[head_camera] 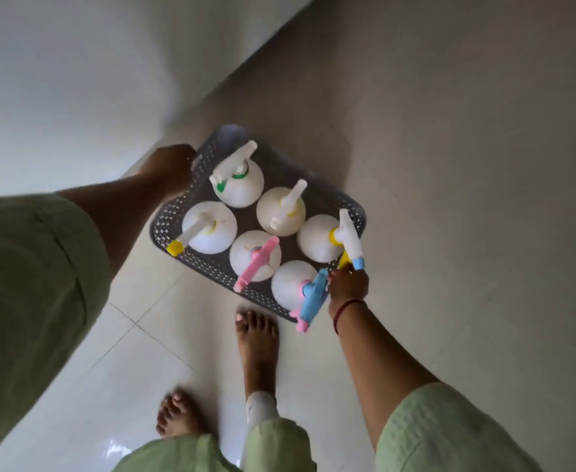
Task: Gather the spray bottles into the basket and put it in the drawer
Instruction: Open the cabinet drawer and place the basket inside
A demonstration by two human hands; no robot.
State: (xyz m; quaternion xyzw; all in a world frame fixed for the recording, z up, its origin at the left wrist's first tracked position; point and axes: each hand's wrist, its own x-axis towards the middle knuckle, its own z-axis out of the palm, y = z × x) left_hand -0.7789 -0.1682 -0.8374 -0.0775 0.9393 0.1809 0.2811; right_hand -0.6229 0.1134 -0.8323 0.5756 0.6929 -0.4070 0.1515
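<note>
A grey perforated plastic basket hangs above the floor, held from two sides. My left hand grips its far-left rim. My right hand grips the near-right rim. Inside stand several white spray bottles with coloured trigger heads: one with a green collar, one with a pink head, one with a blue and pink head, one with a yellow nozzle tip. No drawer is in view.
Glossy white floor tiles lie below, with my two bare feet near the bottom centre. A pale wall rises on the left. A beige surface fills the right side.
</note>
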